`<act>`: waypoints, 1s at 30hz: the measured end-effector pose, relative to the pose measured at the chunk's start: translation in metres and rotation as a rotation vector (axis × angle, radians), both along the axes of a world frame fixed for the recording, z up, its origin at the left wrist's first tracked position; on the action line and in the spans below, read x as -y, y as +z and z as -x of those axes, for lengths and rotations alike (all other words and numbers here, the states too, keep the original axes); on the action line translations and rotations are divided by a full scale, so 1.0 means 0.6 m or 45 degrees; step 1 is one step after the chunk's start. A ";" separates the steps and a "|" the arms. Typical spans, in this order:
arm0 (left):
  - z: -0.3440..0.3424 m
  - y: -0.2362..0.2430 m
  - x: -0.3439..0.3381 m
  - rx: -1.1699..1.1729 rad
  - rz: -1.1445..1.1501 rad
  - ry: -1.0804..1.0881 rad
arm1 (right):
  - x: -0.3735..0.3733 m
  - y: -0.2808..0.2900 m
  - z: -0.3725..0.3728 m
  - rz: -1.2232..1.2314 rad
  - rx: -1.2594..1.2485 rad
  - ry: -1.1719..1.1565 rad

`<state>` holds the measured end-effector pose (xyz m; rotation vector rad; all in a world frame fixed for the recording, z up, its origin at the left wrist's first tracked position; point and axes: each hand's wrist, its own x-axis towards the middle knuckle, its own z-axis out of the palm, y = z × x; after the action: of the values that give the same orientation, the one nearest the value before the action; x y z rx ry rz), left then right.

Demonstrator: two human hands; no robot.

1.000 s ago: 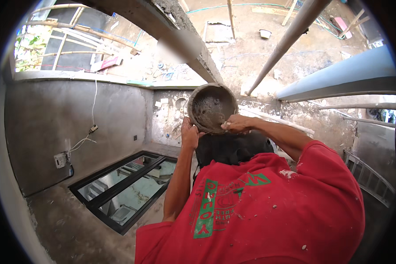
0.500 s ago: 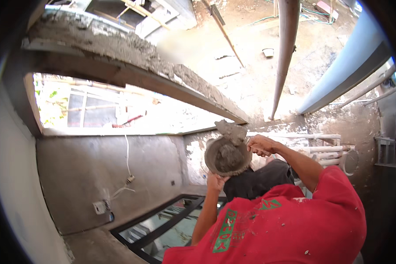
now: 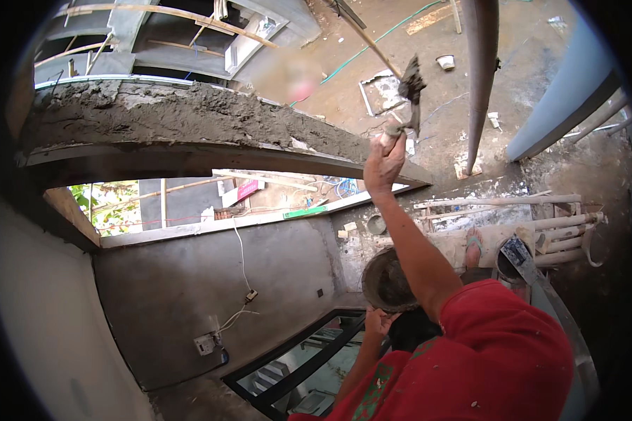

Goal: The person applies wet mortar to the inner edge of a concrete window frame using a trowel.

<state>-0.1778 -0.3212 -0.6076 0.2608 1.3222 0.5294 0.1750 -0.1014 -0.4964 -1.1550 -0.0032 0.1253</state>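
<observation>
My right hand [image 3: 385,165] is raised at arm's length beyond the end of the ledge, gripping the handle of a trowel [image 3: 416,118]. A dark lump of wet mortar [image 3: 412,77] clings to its blade. Lower down, my left hand [image 3: 378,321] holds the rim of a round grey bucket [image 3: 372,288] close to my body. Grey mortar lies in the bucket, which my right forearm partly covers. To the left, rough wet mortar coats the top of a long ledge [image 3: 189,112] above a window opening.
A slim post [image 3: 479,84] and a thick blue-grey column [image 3: 569,91] rise at the right. Scaffold poles [image 3: 505,202] run beside my sandaled foot [image 3: 474,242]. Cables hang on the grey wall [image 3: 211,281]. Below is a black-framed window [image 3: 288,372]; the ground lies far down.
My right hand has swung up and away from the bucket with the loaded trowel. The bucket and my left hand appear lower and farther right as the view has shifted.
</observation>
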 end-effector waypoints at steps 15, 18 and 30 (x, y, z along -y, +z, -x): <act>0.001 -0.010 -0.009 -0.024 0.002 -0.057 | 0.182 -0.041 0.098 0.239 -0.630 1.590; -0.004 -0.007 -0.009 -0.005 -0.001 -0.072 | 0.105 -0.113 0.068 -0.203 -0.669 1.427; 0.008 -0.008 -0.017 -0.043 0.017 -0.057 | 0.022 0.094 0.044 0.124 -0.706 1.784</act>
<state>-0.1823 -0.3110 -0.6123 0.2884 1.3490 0.4800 0.1486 -0.1146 -0.4402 -0.9918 -0.3202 1.6875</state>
